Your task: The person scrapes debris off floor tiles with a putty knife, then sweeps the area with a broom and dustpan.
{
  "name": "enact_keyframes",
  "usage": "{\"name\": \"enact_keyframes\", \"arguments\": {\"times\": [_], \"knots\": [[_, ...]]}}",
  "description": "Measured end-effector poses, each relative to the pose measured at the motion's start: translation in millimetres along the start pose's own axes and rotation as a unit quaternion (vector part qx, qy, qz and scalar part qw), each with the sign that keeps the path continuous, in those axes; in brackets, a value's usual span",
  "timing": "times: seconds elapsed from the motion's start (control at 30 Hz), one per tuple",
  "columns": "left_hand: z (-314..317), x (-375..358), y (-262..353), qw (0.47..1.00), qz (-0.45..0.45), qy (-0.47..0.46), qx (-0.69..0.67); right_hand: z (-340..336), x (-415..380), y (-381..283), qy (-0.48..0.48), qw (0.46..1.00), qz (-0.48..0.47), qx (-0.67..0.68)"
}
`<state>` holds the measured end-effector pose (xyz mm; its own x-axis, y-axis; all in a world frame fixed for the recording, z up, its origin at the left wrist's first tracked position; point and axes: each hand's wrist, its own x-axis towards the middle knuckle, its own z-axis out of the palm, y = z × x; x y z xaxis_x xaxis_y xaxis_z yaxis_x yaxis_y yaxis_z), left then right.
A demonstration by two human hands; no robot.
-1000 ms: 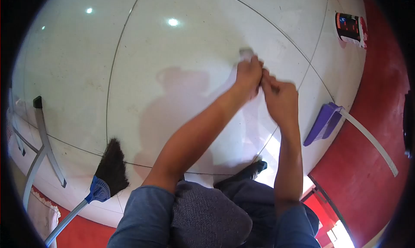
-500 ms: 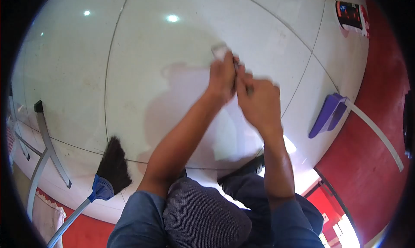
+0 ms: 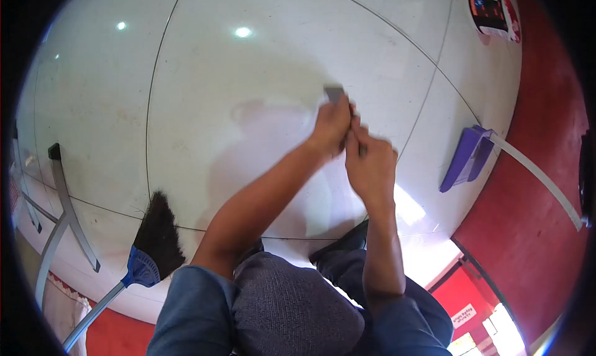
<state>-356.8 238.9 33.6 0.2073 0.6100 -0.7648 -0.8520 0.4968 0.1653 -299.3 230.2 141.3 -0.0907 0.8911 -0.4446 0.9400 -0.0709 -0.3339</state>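
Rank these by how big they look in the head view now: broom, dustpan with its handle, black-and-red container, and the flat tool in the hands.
1. Broom, visible part
2. Dustpan, handle included
3. Black-and-red container
4. Flat tool, judged by its exposed tip; much of it is covered

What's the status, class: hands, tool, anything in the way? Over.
Left hand gripping flat-ended tool near its tip, right hand gripping behind. Tip over tiled floor, contact unclear. Broom and purple dustpan off to the sides, clear.
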Motion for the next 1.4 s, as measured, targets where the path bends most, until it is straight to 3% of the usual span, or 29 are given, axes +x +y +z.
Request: {"name": "enact_keyframes", "arguments": {"times": [0.07,0.1,0.17,0.2,0.23,0.3,0.4,0.5,0.53,0.7,0.77,0.83,0.87,0.97,1.03,1.1,1.17,1.2,1.3,1.37,1.4], "knots": [[-9.9,-6.6,-48.4,0.997,-0.078,0.019,0.020,3.0,-35.8,30.9,-0.013,0.999,0.041,0.017],[-5.5,-19.1,-51.3,0.995,-0.092,0.019,0.044,15.0,-45.0,55.5,0.016,0.999,0.018,0.045],[-5.6,-0.6,-62.9,1.000,-0.012,0.003,0.022,0.5,-33.4,43.2,-0.011,0.997,0.075,-0.033],[-1.5,13.5,-53.2,0.999,-0.040,-0.008,-0.009,-4.5,-21.0,38.7,-0.006,0.998,0.063,-0.009],[8.6,16.3,-32.9,1.000,-0.009,-0.018,0.009,-6.2,-6.0,36.2,0.006,0.999,0.046,0.017],[23.2,4.8,-12.3,0.999,-0.041,0.020,-0.003,-3.3,-5.3,38.5,0.034,0.997,0.041,0.057],[10.1,-8.8,-32.2,0.998,-0.041,0.053,-0.004,5.8,-25.2,43.6,0.022,0.998,0.032,0.054],[2.5,7.5,-29.0,0.999,-0.021,0.012,0.040,6.4,-14.1,42.0,0.046,0.999,-0.001,-0.002],[3.2,12.4,-20.3,0.999,-0.024,-0.026,0.019,0.9,-4.7,34.4,0.009,0.997,0.067,0.031],[-5.4,-10.4,-40.0,0.999,-0.029,0.044,0.008,6.2,-26.3,38.5,0.034,0.999,0.000,0.015],[-8.0,-0.7,-37.6,0.997,-0.029,0.034,0.055,11.3,-28.4,42.1,0.040,0.999,0.013,0.014],[-2.7,6.5,-24.9,0.996,0.052,-0.070,0.026,0.0,-5.9,35.3,0.032,0.999,0.004,0.023],[12.1,9.3,-9.6,0.999,-0.008,-0.001,0.054,-4.1,-1.2,31.8,-0.006,0.997,0.048,0.058],[-10.9,2.5,-49.7,0.995,-0.020,-0.006,0.094,17.2,-34.2,60.9,0.069,0.996,-0.056,-0.016],[-16.6,-9.6,-89.8,0.995,-0.092,0.028,0.033,19.0,-58.9,76.3,0.061,0.998,-0.001,-0.006],[-7.1,-9.6,-93.8,0.992,-0.075,0.005,0.105,24.0,-65.2,95.0,0.066,0.997,0.042,-0.002],[4.4,24.1,-89.1,0.994,-0.036,-0.055,0.091,2.1,-38.7,90.0,0.083,0.996,0.027,0.016],[25.4,16.9,-63.9,0.987,-0.060,-0.053,0.140,3.6,-36.4,91.1,0.090,0.994,0.042,0.034],[-2.8,22.4,-105.8,0.990,-0.077,-0.060,0.099,6.7,-58.8,101.0,0.105,0.990,0.044,0.079],[21.2,-12.9,-112.4,0.987,-0.118,0.031,0.107,5.3,-64.8,112.3,0.098,0.989,0.074,0.085],[22.6,-3.2,-118.1,0.989,-0.101,-0.004,0.106,1.3,-62.8,114.8,0.091,0.987,0.105,0.078]]}}
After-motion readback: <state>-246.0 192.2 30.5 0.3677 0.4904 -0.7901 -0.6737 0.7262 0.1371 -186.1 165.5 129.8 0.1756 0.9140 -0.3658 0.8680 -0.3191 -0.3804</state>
